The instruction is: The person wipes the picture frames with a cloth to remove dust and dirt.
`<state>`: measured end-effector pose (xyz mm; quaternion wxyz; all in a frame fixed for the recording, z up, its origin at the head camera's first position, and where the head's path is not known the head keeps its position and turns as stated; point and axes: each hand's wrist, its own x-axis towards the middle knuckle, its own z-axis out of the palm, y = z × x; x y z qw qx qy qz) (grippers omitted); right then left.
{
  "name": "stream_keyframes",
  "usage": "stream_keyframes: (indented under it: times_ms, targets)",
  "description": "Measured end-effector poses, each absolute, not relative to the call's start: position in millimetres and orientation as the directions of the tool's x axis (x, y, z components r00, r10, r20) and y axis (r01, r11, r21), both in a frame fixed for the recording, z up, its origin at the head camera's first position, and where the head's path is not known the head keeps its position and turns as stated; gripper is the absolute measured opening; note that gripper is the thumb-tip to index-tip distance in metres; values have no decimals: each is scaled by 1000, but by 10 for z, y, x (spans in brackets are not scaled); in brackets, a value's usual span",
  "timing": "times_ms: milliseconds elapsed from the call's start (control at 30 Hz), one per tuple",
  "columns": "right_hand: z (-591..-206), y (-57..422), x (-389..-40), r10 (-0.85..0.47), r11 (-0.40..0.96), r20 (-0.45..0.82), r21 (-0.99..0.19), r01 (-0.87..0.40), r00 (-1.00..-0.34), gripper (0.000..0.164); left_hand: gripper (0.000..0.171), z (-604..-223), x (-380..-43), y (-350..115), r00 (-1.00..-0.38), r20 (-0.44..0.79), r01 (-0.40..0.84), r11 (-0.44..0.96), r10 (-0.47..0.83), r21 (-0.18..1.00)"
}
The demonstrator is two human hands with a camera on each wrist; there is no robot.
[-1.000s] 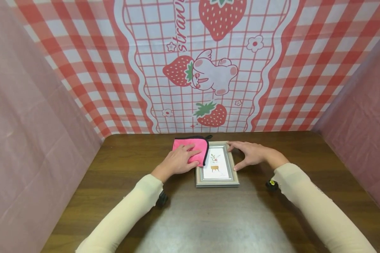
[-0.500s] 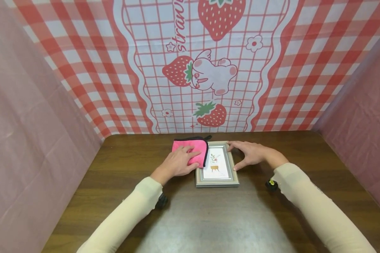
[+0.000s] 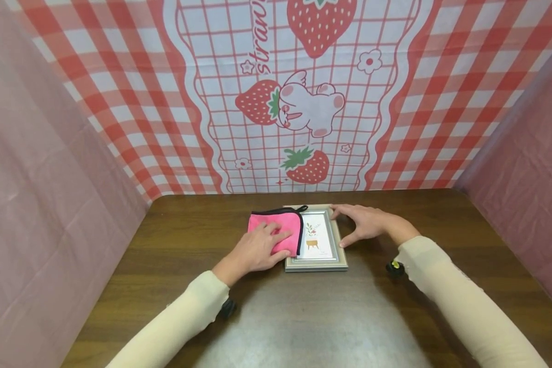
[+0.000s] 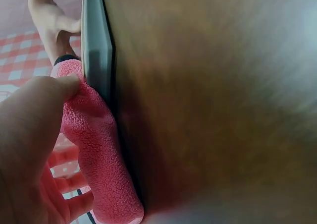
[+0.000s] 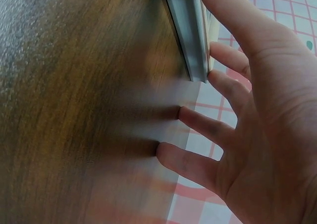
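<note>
A picture frame with a potted-plant print lies flat on the wooden table. Over its left part spreads a pink cloth with black edging and a small loop. My left hand presses down on this cloth with spread fingers; its thumb touches the cloth near the frame's left side. In the left wrist view the cloth bulges thickly beside the hand. My right hand steadies the frame's right side, thumb nearer me and fingers at the far corner. In the right wrist view, two fingertips rest beyond that corner.
The brown wooden table reaches back to a red-and-white checked strawberry cloth hanging behind it. Pink drapes stand at both sides. Dark wrist straps show below the cream sleeves.
My left hand has slid the pink cloth toward me along the frame, so the frame's far left edge now shows. The right hand and the frame stay in place.
</note>
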<state>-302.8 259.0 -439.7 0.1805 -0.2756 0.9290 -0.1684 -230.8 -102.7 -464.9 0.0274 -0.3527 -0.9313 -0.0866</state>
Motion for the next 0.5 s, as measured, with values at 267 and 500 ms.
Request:
stream_keyframes:
  times_ms: [267,500]
  targets:
    - [-4395,2588,-3027,-577,791,-231,-398,-465,-784,91,58,-4732,-2079,-1050,-726,177,684,725,664,83]
    - [-4381,2590,-3015,-580,789,-227,-393,-471,-782,92,58,-4618,-1904,-1004,-740,142,668,743,657,44]
